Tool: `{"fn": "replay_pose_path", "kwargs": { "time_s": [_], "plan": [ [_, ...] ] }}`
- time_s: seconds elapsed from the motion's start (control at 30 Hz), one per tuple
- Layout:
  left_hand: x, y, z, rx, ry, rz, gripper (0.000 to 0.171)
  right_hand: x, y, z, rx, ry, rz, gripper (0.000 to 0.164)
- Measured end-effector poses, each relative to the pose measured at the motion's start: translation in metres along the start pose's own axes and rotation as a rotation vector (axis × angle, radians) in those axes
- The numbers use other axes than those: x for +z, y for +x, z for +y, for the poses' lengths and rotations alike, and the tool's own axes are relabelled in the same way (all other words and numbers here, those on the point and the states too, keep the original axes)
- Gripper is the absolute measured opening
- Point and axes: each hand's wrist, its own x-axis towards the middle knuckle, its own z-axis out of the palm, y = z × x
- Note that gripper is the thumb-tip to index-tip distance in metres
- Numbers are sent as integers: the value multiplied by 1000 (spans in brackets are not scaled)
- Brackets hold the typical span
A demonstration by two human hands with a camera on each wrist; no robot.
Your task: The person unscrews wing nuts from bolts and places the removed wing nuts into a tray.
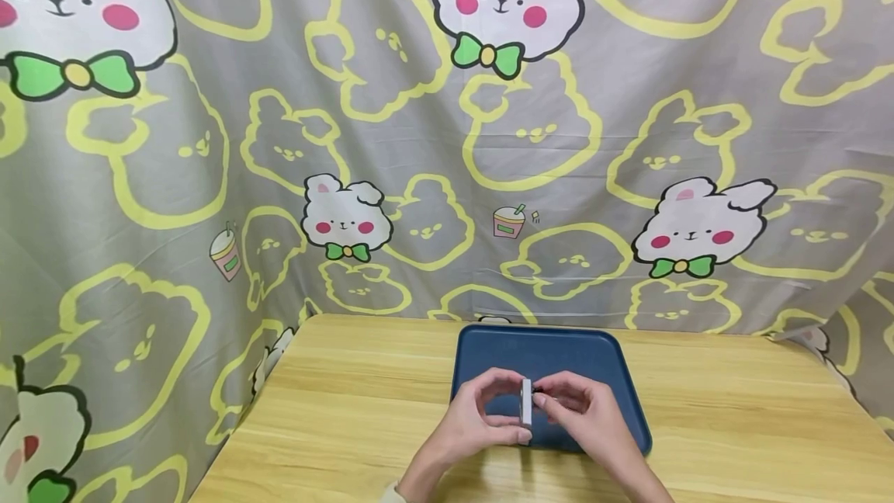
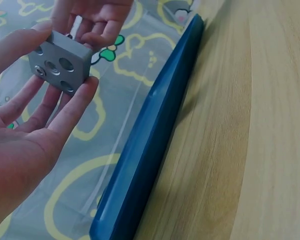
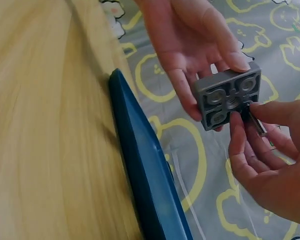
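My left hand [image 1: 475, 418] grips a grey square block [image 3: 229, 97] by its edges, thumb on one side and fingers on the other. In the left wrist view the flat face of the block [image 2: 60, 65] shows several round holes; the right wrist view shows its recessed back with round bosses. My right hand [image 1: 590, 410] pinches a threaded screw [image 3: 258, 125] against a corner of that back, thumb and index finger touching the block. The screw's near end sticks out from the fingers; whether its other end sits in a hole is hidden.
Beneath both hands lies a dark blue tray [image 1: 538, 344] on a light wooden table [image 1: 363, 386]. A grey curtain [image 1: 419, 154] with rabbit prints hangs behind the table and along its left side.
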Motion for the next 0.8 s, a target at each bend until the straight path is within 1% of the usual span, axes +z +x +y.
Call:
{"fn": "replay_pose_path", "kwargs": {
  "time_s": [0.07, 0.13, 0.23, 0.3, 0.4, 0.5, 0.53, 0.63, 0.7, 0.8],
  "plan": [
    [0, 0, 0, 5, -3, 3, 54, 3, -1, 2, -103, -67, 34, 15],
    [-1, 0, -1, 8, -2, 7, 53, 5, -1, 4, -234, -137, 66, 13],
    [-3, 0, -2, 18, -11, 4, 52, 8, -1, 8, -452, -250, 111, 23],
    [-4, 0, -3, 27, -22, -2, 52, 8, 0, 9, -588, -313, 127, 30],
    [-5, 0, -3, 28, -53, -8, 52, 8, 1, 12, -747, -378, 147, 32],
    [-6, 0, -1, 14, -70, -9, 52, 9, 2, 14, -883, -425, 172, 10],
    [-6, 0, 0, 8, -71, -9, 52, 9, 3, 14, -926, -438, 182, 7],
    [-7, 0, 2, 12, -73, -15, 52, 10, 5, 16, -1035, -483, 217, 27],
    [-7, 0, 2, 21, -76, -19, 52, 10, 5, 17, -1087, -497, 230, 29],
    [-7, 0, 2, 29, -82, -20, 52, 10, 6, 18, -1133, -512, 240, 29]
  ]
}}
